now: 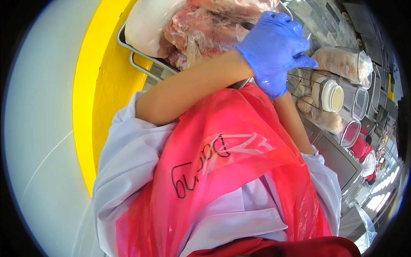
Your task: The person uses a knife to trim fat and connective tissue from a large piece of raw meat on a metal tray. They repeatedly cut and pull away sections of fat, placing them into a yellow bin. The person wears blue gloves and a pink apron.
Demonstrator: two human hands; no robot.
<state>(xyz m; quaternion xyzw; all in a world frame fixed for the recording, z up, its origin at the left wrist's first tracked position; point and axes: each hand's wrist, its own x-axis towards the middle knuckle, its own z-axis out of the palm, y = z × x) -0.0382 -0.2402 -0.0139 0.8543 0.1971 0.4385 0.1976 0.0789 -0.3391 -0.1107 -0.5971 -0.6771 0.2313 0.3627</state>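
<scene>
My left hand point(269, 45), in a blue glove, reaches across to the right, its fingers curled together. It overlaps my right hand point(272, 83), also gloved in blue, which is mostly covered, so its fingers cannot be told apart. Whatever lies between the two hands is hidden. Just left of them, large pieces of raw meat point(201, 36) fill a metal tray point(122, 36). Pale, smooth skin or fat point(147, 28) covers the piece at the tray's left. A small dark object point(247, 25) shows against the meat beside my left hand; its kind is unclear.
A yellow curved band point(92, 90) and a pale wall point(38, 107) run along the left. To the right, a wire rack carries bagged meat point(338, 62), a white tub point(332, 95) and clear containers point(359, 105). People in red and white point(364, 156) stand farther off.
</scene>
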